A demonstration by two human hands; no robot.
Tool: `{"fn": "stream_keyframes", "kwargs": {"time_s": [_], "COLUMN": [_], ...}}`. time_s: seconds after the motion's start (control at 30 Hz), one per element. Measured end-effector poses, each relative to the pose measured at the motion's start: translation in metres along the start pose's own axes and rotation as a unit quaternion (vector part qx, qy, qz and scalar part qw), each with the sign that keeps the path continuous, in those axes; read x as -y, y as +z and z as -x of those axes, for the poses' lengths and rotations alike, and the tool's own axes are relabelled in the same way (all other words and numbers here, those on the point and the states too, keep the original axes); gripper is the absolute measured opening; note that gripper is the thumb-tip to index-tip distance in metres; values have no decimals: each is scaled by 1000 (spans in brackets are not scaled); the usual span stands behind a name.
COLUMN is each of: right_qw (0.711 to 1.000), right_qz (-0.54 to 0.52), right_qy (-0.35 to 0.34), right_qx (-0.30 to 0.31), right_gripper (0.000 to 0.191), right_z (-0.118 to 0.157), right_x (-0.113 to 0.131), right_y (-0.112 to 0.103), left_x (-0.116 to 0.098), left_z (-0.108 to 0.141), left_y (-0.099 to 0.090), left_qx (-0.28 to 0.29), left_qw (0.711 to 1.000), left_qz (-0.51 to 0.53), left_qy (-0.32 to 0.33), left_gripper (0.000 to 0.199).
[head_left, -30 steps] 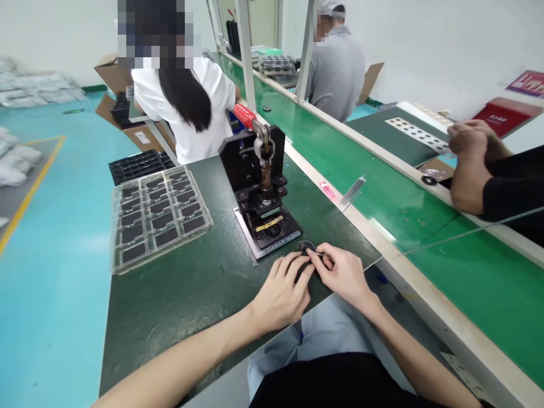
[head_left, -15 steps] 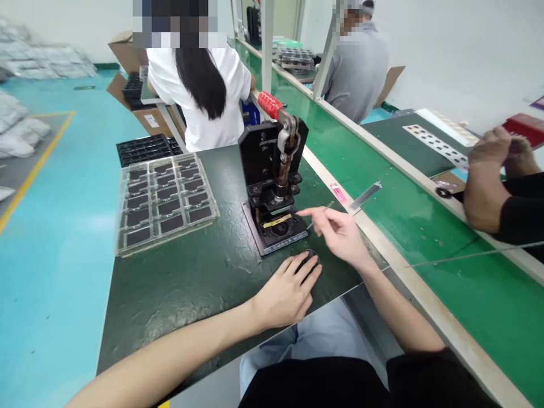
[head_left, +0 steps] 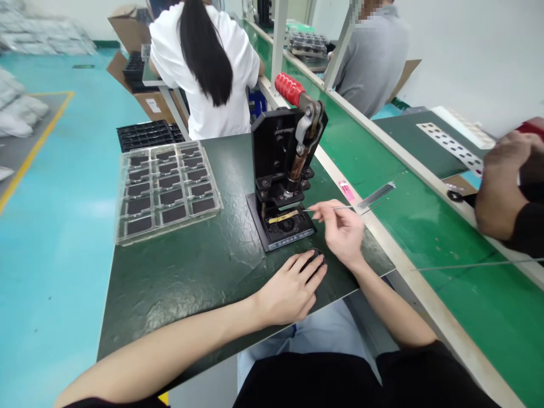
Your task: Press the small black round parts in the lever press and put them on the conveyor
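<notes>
A black toggle press with a red-gripped lever stands on the green tabletop. In its base lies a dark part with a yellow strip across it. My right hand is closed in a pinch on a thin metal rod, whose near end points at the strip; whether it touches cannot be made out. My left hand lies on the table in front of the press, fingers stretched out and a little apart over a round black disc, partly hidden under them.
A clear tray of dark rectangular pieces lies left of the press, with black trays behind it. Thin strips and a pink item lie by the green conveyor. Another person's hands are at right; two people sit ahead.
My right hand has turned the rod from a slant to nearly level, bringing its end over the press base. The left hand stays on the disc. The view has shifted slightly.
</notes>
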State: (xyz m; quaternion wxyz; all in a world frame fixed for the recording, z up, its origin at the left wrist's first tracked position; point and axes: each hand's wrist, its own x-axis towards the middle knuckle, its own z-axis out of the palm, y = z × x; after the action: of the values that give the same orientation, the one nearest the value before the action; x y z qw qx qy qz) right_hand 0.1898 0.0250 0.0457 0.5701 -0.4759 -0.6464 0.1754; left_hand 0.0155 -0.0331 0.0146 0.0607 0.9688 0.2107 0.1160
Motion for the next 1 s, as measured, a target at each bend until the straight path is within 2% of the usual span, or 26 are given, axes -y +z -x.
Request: {"fn": "stream_keyframes", "kwargs": {"time_s": [0.07,0.2,0.3,0.4,0.5,0.67,1.0], "right_qw": [998,984,979,980,983,985,990], "right_qz": [-11,-24,-4,38,43,37,56], "right_qy": [58,158,191,189,178,165,113], "right_qx": [-21,74,77,39,24,34,70], "right_gripper": [29,26,31,33,35,35,20], "right_z": [8,36,62,77,79,72,72], "right_x": [8,10,3,-4,-5,-2,-4], "right_y": [-13,-40,-47,-44,-37,-33,-33], "left_x": [0,0,0,0,0,1,0], "left_z": [0,0,0,0,0,1,1], "left_y": [-1,-1,-1,-2,-1,-1,-3], "left_qx": [7,13,9,1,-4,-5,-1], "left_qw": [1000,1000,1000,1000,999,999,999], "left_qz": [2,8,15,22,31,36,42], "left_qy": [2,-2,-4,-12,-17,-18,-21], "left_gripper": [55,56,55,54,54,55,56]}}
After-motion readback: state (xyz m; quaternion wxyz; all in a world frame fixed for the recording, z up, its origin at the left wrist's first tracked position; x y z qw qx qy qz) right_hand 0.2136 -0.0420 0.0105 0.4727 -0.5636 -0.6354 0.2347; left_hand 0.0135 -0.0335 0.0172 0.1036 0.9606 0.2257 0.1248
